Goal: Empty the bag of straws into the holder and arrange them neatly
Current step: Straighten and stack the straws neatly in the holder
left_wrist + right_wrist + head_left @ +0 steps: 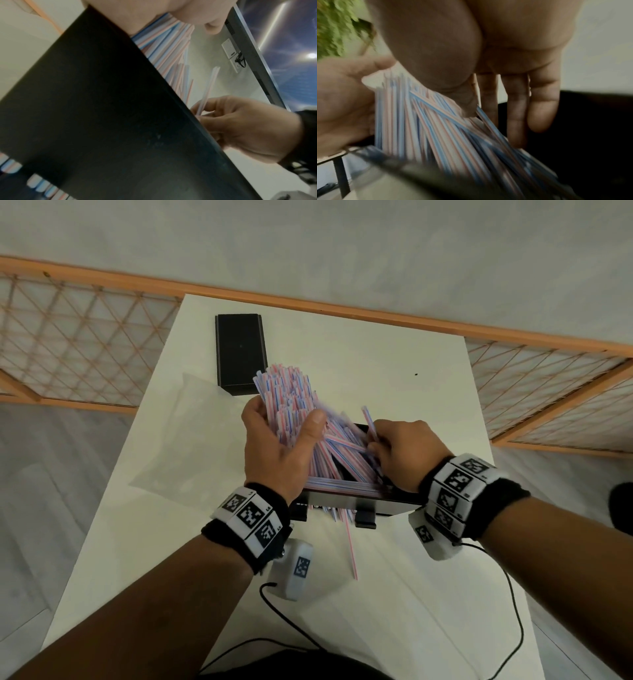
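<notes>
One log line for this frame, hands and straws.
left hand: grips straw bundle | right hand: pinches single straw | holder: partly filled

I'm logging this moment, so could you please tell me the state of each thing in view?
Left hand: grips a tilted bundle of straws.
Right hand: pinches a single straw.
Straws: mostly in the holder, splayed and untidy.
Holder: open, partly filled.
Stray straw: pokes out the holder's front onto the table.
Bag: lies flat on the table, looks empty.
Lid: off, lying behind.

Soft daylight; blurred wrist views
</notes>
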Available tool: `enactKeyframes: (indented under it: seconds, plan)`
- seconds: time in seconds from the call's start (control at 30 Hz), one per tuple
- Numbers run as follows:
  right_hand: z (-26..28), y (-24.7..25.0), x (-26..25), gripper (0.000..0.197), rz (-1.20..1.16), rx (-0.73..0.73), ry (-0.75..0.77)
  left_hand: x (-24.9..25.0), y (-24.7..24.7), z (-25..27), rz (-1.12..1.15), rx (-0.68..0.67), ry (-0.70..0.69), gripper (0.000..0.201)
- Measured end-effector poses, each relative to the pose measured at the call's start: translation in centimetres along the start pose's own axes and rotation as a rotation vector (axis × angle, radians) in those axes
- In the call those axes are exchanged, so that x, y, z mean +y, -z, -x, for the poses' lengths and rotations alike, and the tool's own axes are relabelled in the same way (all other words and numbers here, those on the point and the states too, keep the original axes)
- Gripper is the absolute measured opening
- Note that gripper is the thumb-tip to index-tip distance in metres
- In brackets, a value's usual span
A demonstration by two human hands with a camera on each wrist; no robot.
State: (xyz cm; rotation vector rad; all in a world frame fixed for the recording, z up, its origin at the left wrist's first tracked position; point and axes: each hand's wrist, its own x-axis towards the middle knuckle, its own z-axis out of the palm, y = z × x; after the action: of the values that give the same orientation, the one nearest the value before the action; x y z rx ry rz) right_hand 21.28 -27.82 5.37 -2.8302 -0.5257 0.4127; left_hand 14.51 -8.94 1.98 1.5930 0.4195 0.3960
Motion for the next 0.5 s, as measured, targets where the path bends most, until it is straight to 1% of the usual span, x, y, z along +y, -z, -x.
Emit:
enactKeyframes:
  seconds: [0.07, 0.13, 0.2, 0.23, 0.3, 0.33, 0.37, 0.43, 0.5]
  plan:
    - [0.7, 0.4, -0.3, 0.015, 0.037, 0.004, 0.073, 0.0, 0.2, -0.2, 0.042, 0.031, -0.002, 0.082]
    - [1.3, 0.4, -1.2, 0.018, 0.043, -0.092, 0.144, -0.1, 0.2, -0.3, 0.078, 0.046, 0.001, 0.085]
    - [1.8, 0.0, -1.7, 0.023, -0.02, -0.199, 0.203, -0.2, 0.1, -0.2, 0.088, 0.028, -0.008, 0.083]
    - [1.9, -0.2, -1.7, 0.022, -0.058, -0.192, 0.216, -0.3, 0.1, -0.2, 0.086, 0.023, -0.009, 0.083]
    - [2.1, -0.6, -0.9, 0.023, -0.12, -0.093, 0.175, -0.3, 0.2, -0.1, 0.086, 0.021, -0.004, 0.085]
    - [2.1, -0.8, -0.6, 0.025, -0.133, -0.056, 0.118, -0.2, 0.2, -0.1, 0.084, 0.025, -0.007, 0.086]
    - [2.1, -1.1, -0.4, 0.027, -0.128, -0.05, 0.055, -0.2, 0.3, -0.2, 0.081, 0.029, -0.01, 0.086]
    - [2.0, -1.7, -0.7, 0.036, -0.082, -0.105, -0.043, -0.1, 0.2, -0.1, 0.075, 0.024, -0.018, 0.085]
    - [1.6, -2.4, -1.5, 0.038, -0.06, -0.163, -0.04, -0.1, 0.1, 0.0, 0.073, 0.016, -0.02, 0.084]
